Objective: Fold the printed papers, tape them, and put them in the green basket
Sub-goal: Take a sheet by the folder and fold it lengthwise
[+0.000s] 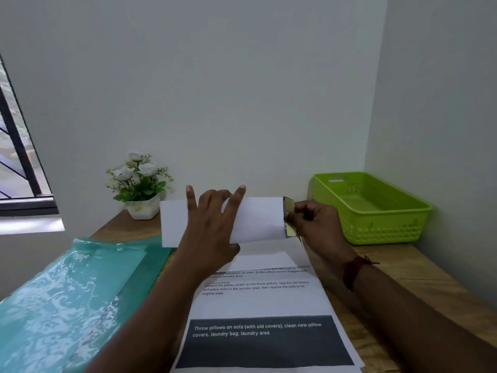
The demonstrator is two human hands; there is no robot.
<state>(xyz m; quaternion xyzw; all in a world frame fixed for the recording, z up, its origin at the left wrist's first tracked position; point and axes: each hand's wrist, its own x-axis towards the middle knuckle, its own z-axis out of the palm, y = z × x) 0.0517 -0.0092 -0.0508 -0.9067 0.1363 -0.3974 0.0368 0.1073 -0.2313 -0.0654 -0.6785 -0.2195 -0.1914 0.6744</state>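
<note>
Tape stage: gripping folded paper [258, 219] w/ left hand [212, 224], thumb under, fingers [190, 203] spread on top; pinching tape strip [289, 208] w/ right hand [314, 224] at paper's right end. Holding paper above printed stack [263, 300], long axis left-right. Eyeing green basket [403, 230] off to right, nearer right hand. Not seeing any tape roll; struggling to judge strip's contact.
</note>
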